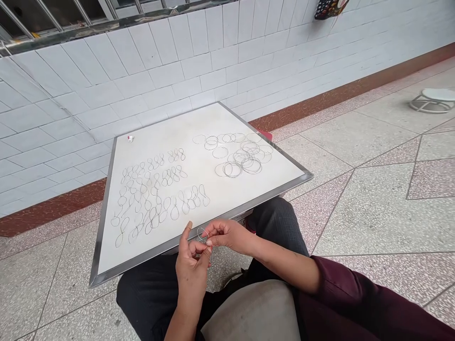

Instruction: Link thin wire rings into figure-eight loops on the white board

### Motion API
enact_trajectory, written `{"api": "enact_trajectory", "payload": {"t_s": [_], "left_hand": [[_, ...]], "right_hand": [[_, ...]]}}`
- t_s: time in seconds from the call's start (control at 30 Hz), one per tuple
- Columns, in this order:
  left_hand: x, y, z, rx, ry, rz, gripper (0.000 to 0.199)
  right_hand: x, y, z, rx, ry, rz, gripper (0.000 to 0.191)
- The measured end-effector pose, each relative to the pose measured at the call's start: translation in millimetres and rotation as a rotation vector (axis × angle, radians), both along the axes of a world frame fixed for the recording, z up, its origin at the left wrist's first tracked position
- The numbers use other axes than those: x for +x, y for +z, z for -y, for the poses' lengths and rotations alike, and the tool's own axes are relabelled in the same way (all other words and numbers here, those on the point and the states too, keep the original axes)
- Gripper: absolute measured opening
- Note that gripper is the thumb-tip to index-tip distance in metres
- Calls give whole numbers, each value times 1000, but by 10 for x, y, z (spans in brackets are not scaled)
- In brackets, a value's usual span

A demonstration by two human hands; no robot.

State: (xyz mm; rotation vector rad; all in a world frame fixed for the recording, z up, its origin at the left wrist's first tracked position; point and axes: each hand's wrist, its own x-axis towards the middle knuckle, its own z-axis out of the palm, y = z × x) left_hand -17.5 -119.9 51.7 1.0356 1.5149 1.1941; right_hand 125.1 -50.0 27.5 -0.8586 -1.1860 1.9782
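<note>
Just over the near edge of a white table, my two hands meet at a thin wire loop. My right hand pinches it between thumb and fingertips. My left hand also pinches at the loop's lower end, with its index finger raised and a tan covering on that fingertip. Rows of wires twisted into figure eights lie on the table's left half. Plain round wire rings lie overlapping in a loose group on the right half. Where the wire runs between my fingertips is partly hidden.
A metal rim borders the table, its near side above my knees. A small red-and-white item lies at the far left corner. Behind stands a white tiled wall. A white stool is on the floor at far right.
</note>
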Motion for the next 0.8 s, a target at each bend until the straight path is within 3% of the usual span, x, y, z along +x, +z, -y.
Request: {"api": "enact_trajectory", "payload": {"t_s": [0.23,0.33,0.5,0.8], "left_hand": [[-5,-37,17,40,-7,-192,74],[-9,-32,-13,18,-1,-101,79],[-45,-34,-73,-49,-46,124,88],[-107,-57,-75,-63,-65,174,77]], "right_hand": [[-69,-44,40,98,-30,47,29],[-72,-29,36,130,-45,77,27],[-19,-11,-15,51,7,23,29],[15,30,-33,1,-4,-3,33]]}}
